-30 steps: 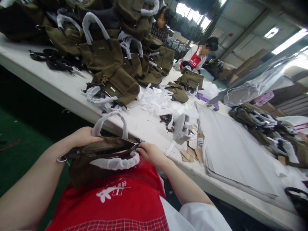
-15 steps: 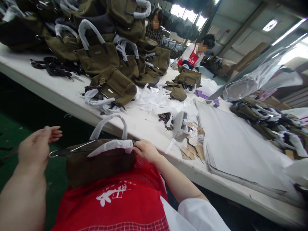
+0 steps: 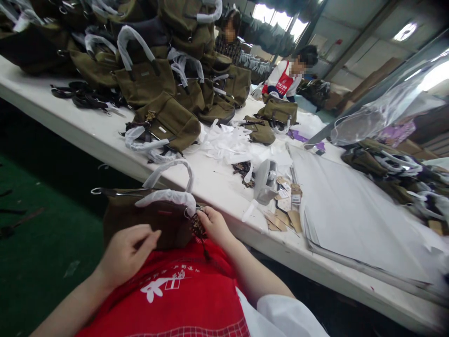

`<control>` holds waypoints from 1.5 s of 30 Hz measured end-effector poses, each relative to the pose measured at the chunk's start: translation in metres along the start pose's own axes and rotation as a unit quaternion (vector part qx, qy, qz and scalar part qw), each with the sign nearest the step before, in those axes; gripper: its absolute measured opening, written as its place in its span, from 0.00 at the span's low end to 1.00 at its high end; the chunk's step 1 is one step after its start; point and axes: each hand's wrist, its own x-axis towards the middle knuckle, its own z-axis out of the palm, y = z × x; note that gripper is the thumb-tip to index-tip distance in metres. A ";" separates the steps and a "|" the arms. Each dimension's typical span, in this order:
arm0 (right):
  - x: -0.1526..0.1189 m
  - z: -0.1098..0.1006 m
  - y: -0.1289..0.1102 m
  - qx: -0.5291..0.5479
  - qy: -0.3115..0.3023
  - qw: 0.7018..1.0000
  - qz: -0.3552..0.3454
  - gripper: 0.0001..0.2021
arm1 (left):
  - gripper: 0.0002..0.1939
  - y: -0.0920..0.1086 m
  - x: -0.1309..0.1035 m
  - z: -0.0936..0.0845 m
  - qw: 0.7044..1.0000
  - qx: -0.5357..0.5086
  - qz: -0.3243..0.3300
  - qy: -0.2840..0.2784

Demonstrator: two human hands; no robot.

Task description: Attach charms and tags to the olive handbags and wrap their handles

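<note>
An olive-brown handbag (image 3: 140,217) rests against my red apron at the table's front edge, its two handles wrapped in white film. My right hand (image 3: 213,225) is closed on the right end of the bag's top, by the zip. Just beside those fingers hangs a leopard-print charm (image 3: 197,226) with a dark tassel. My left hand (image 3: 131,252) is in front of the bag's lower left side, fingers half curled and thumb apart, with nothing seen in it. A metal ring (image 3: 96,191) sticks out at the bag's left end.
Olive bags (image 3: 145,84) are piled on the white table (image 3: 80,119), with black straps (image 3: 91,97) nearby. White wrapping scraps (image 3: 224,140), a tape dispenser (image 3: 266,182) and card tags (image 3: 286,217) lie to the right. A co-worker in a red apron (image 3: 284,80) stands across the table.
My left hand has left the bag's left end and moved right, in front of the bag. The leopard-print charm now shows at the right end, by my right hand.
</note>
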 end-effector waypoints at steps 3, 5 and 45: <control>-0.003 0.024 0.031 0.176 -0.042 0.982 0.049 0.16 | 0.19 0.013 0.025 0.046 0.982 -0.136 -0.023 -0.128; -0.008 0.037 0.044 0.249 -0.047 0.966 0.056 0.17 | 0.21 0.006 0.037 0.070 0.970 -0.203 -0.050 -0.124; 0.136 -0.140 0.043 -0.499 0.070 0.862 0.055 0.09 | 0.26 -0.057 0.048 0.082 0.982 0.065 -0.004 0.179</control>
